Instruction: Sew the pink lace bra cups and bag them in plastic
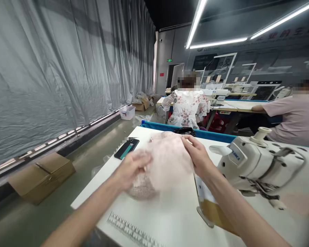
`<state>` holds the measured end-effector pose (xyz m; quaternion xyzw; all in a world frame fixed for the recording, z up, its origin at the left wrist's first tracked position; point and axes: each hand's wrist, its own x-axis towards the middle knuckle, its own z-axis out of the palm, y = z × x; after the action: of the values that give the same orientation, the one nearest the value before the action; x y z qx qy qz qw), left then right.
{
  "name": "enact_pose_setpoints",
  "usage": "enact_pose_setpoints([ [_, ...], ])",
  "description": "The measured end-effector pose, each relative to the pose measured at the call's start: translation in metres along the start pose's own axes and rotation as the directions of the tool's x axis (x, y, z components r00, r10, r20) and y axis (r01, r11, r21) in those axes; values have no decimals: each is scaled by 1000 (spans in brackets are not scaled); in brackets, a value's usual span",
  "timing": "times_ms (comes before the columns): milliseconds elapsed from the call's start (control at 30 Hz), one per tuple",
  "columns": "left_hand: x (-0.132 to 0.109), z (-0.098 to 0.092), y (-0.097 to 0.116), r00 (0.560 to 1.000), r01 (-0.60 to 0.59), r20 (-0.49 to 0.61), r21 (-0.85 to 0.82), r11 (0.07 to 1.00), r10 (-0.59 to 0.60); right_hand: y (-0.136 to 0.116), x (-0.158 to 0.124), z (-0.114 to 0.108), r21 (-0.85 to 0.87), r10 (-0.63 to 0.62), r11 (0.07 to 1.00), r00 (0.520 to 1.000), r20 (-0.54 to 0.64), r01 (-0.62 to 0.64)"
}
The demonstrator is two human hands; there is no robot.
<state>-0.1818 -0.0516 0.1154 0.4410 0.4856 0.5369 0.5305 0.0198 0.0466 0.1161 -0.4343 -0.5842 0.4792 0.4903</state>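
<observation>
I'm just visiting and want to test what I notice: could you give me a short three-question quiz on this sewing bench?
1. True or false: both hands are on the pale pink fabric.
2. What lies on the white table just beyond the left hand? A) scissors B) a dark phone C) a cup
3. Which hand is nearer the white sewing machine?

Key
1. True: the left hand presses on its near left side, and the right hand has the far edge in its grip.
2. B, the dark phone.
3. The right hand; the machine stands to its right.
</observation>
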Motion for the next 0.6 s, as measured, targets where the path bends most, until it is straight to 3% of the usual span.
enact_pose_setpoints([
  [67, 67, 6, 16, 995, -19, -92, 57, 998, 25, 10, 48, 5, -74, -12, 997, 987, -161, 0],
  [167, 151, 17, 16, 981, 0, -193, 166, 986, 32, 31, 105, 7, -228, 19, 969, 942, -334, -100],
  [233, 185, 23, 5, 969, 19, -242, 250, 968, 43, 48, 127, 6, -328, 54, 924, 914, -402, -199],
  [300, 200, 29, -7, 963, 15, -259, 334, 943, 77, 63, 138, 4, -413, 78, 865, 891, -448, -283],
  [367, 196, 35, -14, 959, -22, -250, 413, 910, 137, 73, 141, 2, -484, 78, 810, 878, -472, -332],
  [433, 173, 42, -15, 951, -94, -216, 480, 872, 221, 77, 138, 1, -543, 52, 767, 876, -479, -343],
  [600, 57, 43, -10, 923, -330, -1, 518, 789, 386, 68, 110, 3, -655, -118, 708, 870, -478, -264],
])
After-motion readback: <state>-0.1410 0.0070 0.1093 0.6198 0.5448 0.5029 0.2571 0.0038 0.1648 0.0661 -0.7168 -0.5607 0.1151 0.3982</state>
